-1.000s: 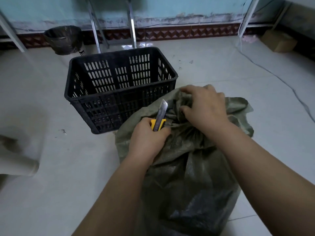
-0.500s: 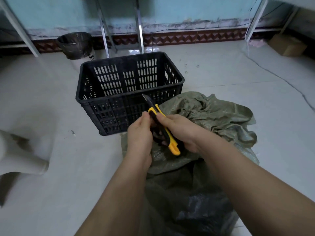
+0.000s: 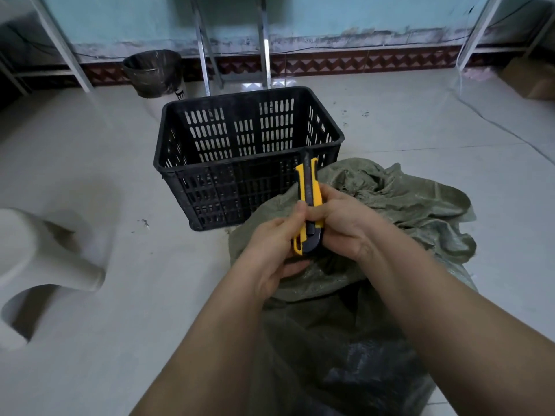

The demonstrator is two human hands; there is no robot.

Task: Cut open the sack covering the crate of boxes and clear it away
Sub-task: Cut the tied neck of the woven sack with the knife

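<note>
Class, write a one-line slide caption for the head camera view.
Left hand and right hand grip a yellow utility knife above the green sack, with a black crate behind.

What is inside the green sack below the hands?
Only the sack itself shows, as crumpled woven fabric. Something dark shades through near the bottom, but the contents are covered and cannot be identified.

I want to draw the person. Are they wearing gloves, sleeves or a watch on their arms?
No. The left hand and right hand are bare: no gloves, no rings showing. Both forearms are bare too, with no sleeve, watch or bracelet in view.
</note>
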